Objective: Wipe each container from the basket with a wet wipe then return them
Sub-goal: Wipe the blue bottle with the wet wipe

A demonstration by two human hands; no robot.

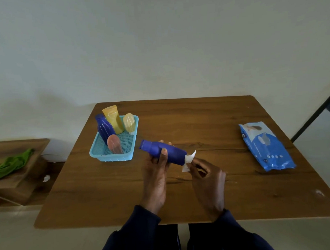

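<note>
While the basket (112, 157) sits toward the table's (198, 123) far left corner with four containers (113, 119) inside, the left hand (157, 174) grips the blue bottle (167, 152) over the middle, and the right hand (208, 177) pinches the wipe (189, 160) against its base. Best turn the bottle slowly so the wipe covers every side, base to cap.

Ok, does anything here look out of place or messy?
Two small things. A crumpled white scrap lies on the low wooden shelf left of the table, far from the wipes pack. A pale scuff marks the table near its right front corner. Nothing looks spilled.
</note>
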